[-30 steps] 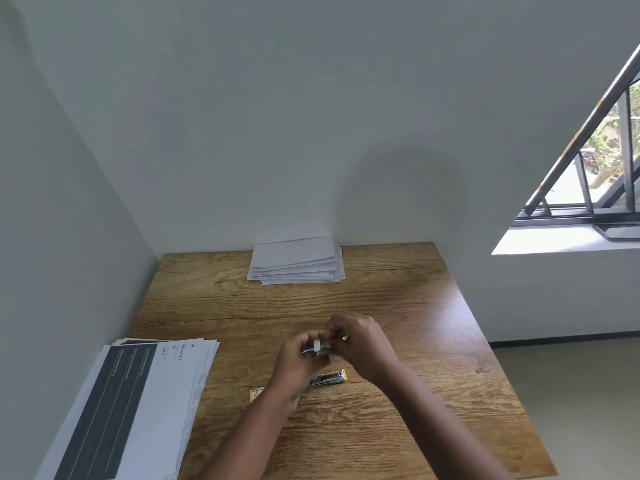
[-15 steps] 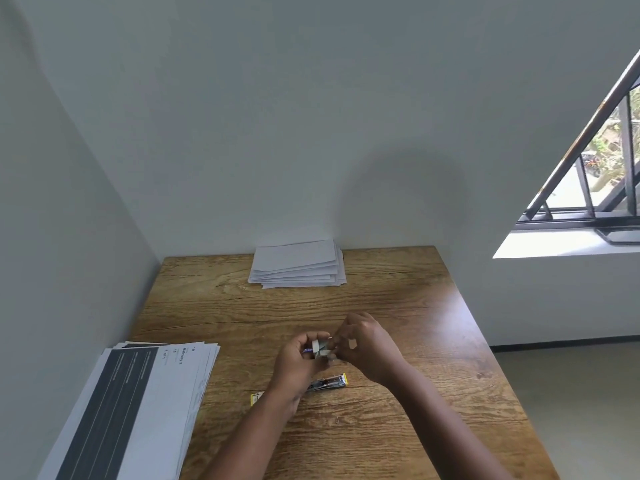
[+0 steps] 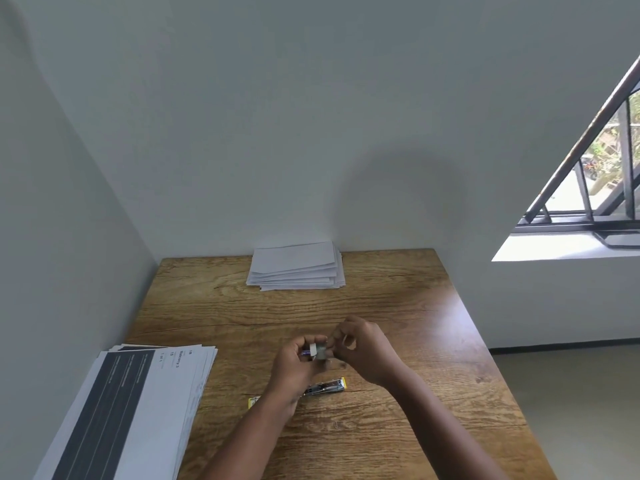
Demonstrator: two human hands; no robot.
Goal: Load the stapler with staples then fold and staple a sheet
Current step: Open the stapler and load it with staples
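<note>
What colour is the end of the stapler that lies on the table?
Yellow, on the stapler, whose body is shiny metal; the head view shows it.

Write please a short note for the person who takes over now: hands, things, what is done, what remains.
Left hand grips a small staple box above the table. Right hand pinches at the box's open end; whether staples are out cannot be told.
Stapler lies open on the table below the hands.
Printed sheets lie near left; folded white stack at the far edge.
Done: stapler opened. Left: load staples, close, fold and staple a sheet.
</note>
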